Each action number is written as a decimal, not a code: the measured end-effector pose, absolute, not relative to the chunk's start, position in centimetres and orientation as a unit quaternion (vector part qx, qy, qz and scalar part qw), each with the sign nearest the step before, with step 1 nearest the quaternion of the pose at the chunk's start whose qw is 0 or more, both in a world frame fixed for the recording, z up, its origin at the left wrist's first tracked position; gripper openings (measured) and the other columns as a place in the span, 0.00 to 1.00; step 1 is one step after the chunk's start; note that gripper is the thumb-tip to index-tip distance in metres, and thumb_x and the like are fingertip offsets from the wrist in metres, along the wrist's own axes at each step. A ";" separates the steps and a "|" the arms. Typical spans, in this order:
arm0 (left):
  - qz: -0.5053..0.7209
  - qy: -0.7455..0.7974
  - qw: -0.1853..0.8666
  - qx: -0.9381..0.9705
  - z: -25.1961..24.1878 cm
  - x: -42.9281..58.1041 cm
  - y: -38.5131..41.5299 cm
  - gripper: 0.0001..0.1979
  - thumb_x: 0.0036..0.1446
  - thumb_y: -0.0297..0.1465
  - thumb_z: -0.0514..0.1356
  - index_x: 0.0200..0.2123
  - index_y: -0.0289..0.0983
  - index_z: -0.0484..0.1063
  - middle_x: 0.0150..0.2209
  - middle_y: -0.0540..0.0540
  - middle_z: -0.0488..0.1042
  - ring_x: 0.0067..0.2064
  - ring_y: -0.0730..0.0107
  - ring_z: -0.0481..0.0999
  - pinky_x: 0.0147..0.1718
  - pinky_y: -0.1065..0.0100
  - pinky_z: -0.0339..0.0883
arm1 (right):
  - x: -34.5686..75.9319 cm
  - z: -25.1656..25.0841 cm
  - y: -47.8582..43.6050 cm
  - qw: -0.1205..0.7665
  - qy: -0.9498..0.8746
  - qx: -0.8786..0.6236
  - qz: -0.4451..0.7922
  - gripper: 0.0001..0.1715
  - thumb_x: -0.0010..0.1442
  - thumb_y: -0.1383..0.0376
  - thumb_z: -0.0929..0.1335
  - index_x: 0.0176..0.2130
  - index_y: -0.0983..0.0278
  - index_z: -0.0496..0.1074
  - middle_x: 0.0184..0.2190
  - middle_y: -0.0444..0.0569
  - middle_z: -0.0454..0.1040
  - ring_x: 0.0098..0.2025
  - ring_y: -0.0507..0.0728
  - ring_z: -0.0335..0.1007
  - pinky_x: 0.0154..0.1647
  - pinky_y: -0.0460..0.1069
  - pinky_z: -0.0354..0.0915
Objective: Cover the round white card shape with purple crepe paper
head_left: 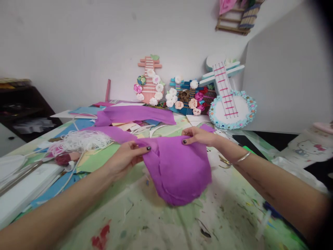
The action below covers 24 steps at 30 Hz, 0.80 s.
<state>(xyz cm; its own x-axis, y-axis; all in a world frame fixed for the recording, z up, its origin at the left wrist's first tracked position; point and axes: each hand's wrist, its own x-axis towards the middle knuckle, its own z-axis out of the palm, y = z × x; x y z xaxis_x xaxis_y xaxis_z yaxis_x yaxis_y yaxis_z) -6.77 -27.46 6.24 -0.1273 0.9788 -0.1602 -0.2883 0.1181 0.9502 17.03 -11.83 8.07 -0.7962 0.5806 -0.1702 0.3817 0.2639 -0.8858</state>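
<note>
Between my two hands hangs a rounded piece covered in purple crepe paper (182, 170), its curved end toward me, low over the table. My left hand (131, 152) pinches its upper left corner between thumb and fingers, where a fold runs down the left side. At the upper right edge, my right hand (196, 137) grips the paper with thumb in front and fingers behind. What lies inside or under the purple paper is hidden. Behind my hands, a long purple crepe paper strip (137, 114) lies across other sheets.
A tangle of white cord (83, 140) and a white box (31, 191) are at the left. Gold-handled scissors (224, 162) lie under my right forearm. Flower-trimmed instrument models, including a pink one (149, 86) and a white-and-blue one (229, 100), lean against the wall. A paint-stained cover (145, 225) spreads over the table.
</note>
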 end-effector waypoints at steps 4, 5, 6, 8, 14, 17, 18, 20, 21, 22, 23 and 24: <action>0.638 0.414 0.527 0.379 8.0 -7.5 -26.1 0.10 0.47 0.33 0.67 0.33 0.35 0.74 0.31 0.49 0.76 0.32 0.73 0.73 0.33 0.71 0.67 | 17.0 10.1 -13.1 0.256 -0.650 -0.367 0.615 0.21 0.39 0.62 0.77 0.31 0.62 0.66 0.23 0.40 0.72 0.22 0.50 0.67 0.23 0.45 0.63; 0.632 0.404 0.536 0.387 8.1 -7.7 -25.9 0.11 0.47 0.34 0.67 0.34 0.35 0.74 0.33 0.48 0.77 0.33 0.72 0.74 0.33 0.71 0.66 | 16.9 10.3 -13.5 0.284 -0.620 -0.380 0.624 0.20 0.39 0.63 0.77 0.31 0.62 0.66 0.22 0.40 0.72 0.22 0.50 0.67 0.23 0.45 0.64; 0.620 0.405 0.549 0.387 8.1 -7.7 -25.7 0.12 0.47 0.35 0.67 0.35 0.35 0.74 0.34 0.48 0.77 0.34 0.72 0.74 0.33 0.71 0.66 | 16.8 10.5 -14.0 0.307 -0.594 -0.392 0.632 0.19 0.40 0.65 0.76 0.31 0.62 0.66 0.22 0.40 0.72 0.22 0.50 0.67 0.22 0.45 0.64; 0.595 0.422 0.584 0.357 7.8 -7.8 -25.3 0.13 0.46 0.35 0.68 0.36 0.37 0.75 0.34 0.48 0.78 0.33 0.71 0.75 0.32 0.71 0.67 | 16.8 10.3 -15.3 0.332 -0.551 -0.417 0.642 0.17 0.42 0.66 0.75 0.31 0.62 0.67 0.22 0.41 0.72 0.22 0.51 0.68 0.22 0.46 0.65; 0.497 0.443 0.646 0.374 6.5 -8.0 -24.7 0.06 0.44 0.29 0.69 0.23 0.33 0.75 0.21 0.49 0.76 0.22 0.77 0.72 0.22 0.77 0.65 | 18.2 7.4 -20.8 0.331 -0.478 -0.497 0.644 0.18 0.44 0.62 0.75 0.31 0.62 0.65 0.20 0.42 0.72 0.20 0.52 0.68 0.18 0.45 0.62; 0.441 0.470 0.663 0.382 5.5 -7.6 -24.4 0.05 0.44 0.28 0.68 0.25 0.32 0.77 0.22 0.46 0.77 0.21 0.75 0.73 0.22 0.76 0.67 | 19.2 6.4 -23.1 0.249 -0.483 -0.481 0.687 0.23 0.39 0.64 0.77 0.34 0.63 0.66 0.24 0.44 0.75 0.24 0.53 0.71 0.22 0.46 0.64; 0.424 0.476 0.668 0.384 5.1 -7.4 -24.2 0.06 0.44 0.27 0.68 0.27 0.31 0.77 0.24 0.45 0.78 0.22 0.74 0.74 0.23 0.75 0.68 | 19.3 6.2 -23.5 0.212 -0.489 -0.473 0.701 0.26 0.38 0.65 0.78 0.37 0.63 0.67 0.26 0.45 0.76 0.26 0.53 0.72 0.24 0.46 0.65; 0.391 0.483 0.678 0.392 4.4 -6.7 -24.1 0.09 0.42 0.26 0.68 0.31 0.32 0.78 0.27 0.44 0.79 0.24 0.72 0.76 0.25 0.74 0.69 | 19.3 5.9 -24.0 0.177 -0.494 -0.463 0.714 0.28 0.38 0.64 0.78 0.41 0.63 0.69 0.30 0.47 0.78 0.28 0.53 0.73 0.27 0.46 0.66; 0.377 0.483 0.683 0.399 4.1 -6.3 -24.0 0.10 0.42 0.26 0.68 0.32 0.32 0.78 0.28 0.44 0.79 0.25 0.72 0.76 0.27 0.73 0.70 | 19.0 5.6 -24.1 0.186 -0.491 -0.455 0.719 0.28 0.39 0.64 0.77 0.41 0.63 0.70 0.31 0.47 0.78 0.29 0.54 0.74 0.29 0.47 0.67; 0.367 0.480 0.685 0.408 3.9 -5.9 -24.0 0.11 0.42 0.26 0.68 0.33 0.33 0.79 0.28 0.45 0.80 0.25 0.72 0.76 0.27 0.73 0.70 | 18.7 5.3 -24.1 0.210 -0.484 -0.445 0.724 0.27 0.40 0.63 0.77 0.41 0.64 0.71 0.32 0.48 0.78 0.31 0.54 0.74 0.31 0.48 0.67; 0.359 0.476 0.685 0.418 3.7 -5.5 -24.0 0.11 0.43 0.26 0.68 0.34 0.34 0.79 0.29 0.45 0.80 0.25 0.72 0.76 0.27 0.73 0.70 | 18.3 4.9 -24.1 0.236 -0.473 -0.428 0.733 0.26 0.40 0.63 0.77 0.41 0.65 0.72 0.32 0.49 0.78 0.32 0.55 0.75 0.35 0.49 0.68; 0.352 0.473 0.685 0.428 3.6 -5.1 -24.0 0.11 0.43 0.27 0.68 0.34 0.34 0.79 0.29 0.45 0.80 0.26 0.72 0.76 0.28 0.73 0.69 | 17.9 4.5 -24.0 0.254 -0.459 -0.412 0.745 0.25 0.40 0.64 0.77 0.40 0.66 0.73 0.32 0.50 0.79 0.33 0.55 0.75 0.37 0.50 0.68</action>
<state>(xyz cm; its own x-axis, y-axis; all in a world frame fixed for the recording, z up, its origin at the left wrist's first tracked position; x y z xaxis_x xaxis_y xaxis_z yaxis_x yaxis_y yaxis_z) -5.12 -23.99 3.65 0.3048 0.8867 -0.3476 -0.0766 0.3865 0.9191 17.90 -24.01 4.52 -0.5308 0.7573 -0.3804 0.0001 -0.4488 -0.8936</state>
